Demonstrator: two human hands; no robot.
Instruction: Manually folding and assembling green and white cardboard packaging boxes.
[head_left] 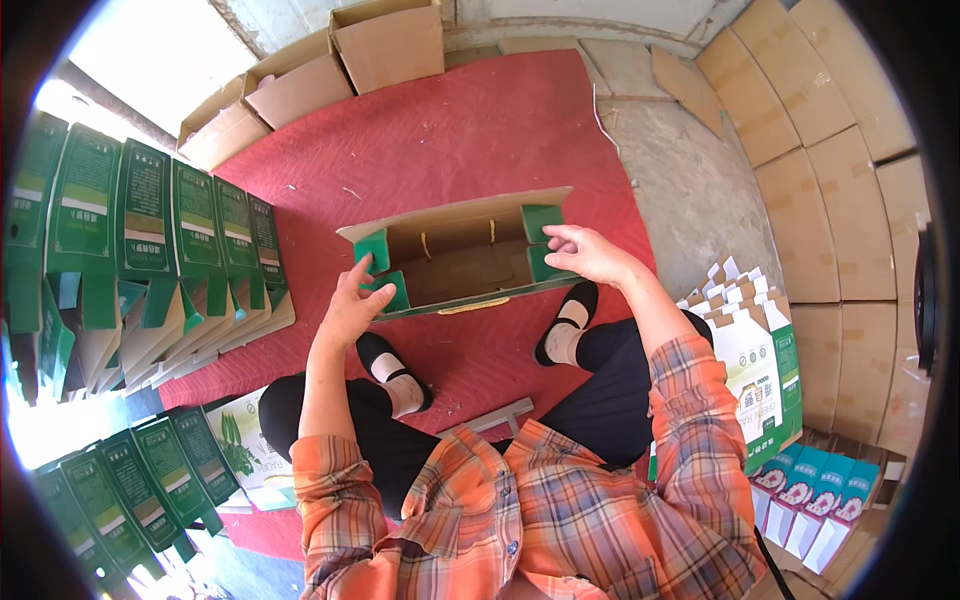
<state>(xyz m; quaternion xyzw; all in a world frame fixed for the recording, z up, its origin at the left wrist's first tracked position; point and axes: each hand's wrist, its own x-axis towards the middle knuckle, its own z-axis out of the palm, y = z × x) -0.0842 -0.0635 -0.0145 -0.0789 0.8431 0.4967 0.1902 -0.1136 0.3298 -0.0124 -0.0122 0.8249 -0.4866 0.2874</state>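
In front of me stands a gift carton (458, 212), its top open and its brown inside facing up. Yellow cord shows on its inner far wall, and a yellow cord handle (474, 306) lies along the near edge. My left hand (352, 305) is at the left end, thumb and fingers apart, touching the green end flaps (394, 291). At the right end, my right hand (592, 255) rests stretched fingers on the green flaps (541, 220) there. Neither hand grips anything that I can see.
Rows of green cartons (145, 220) stand at the left, with more green cartons (160, 470) below. White-and-green cartons (755, 370) and teal-and-pink boxes (815, 490) are at my right. Brown boxes (850, 200) are stacked along the right wall; open brown boxes (390, 55) line the red mat (480, 130).
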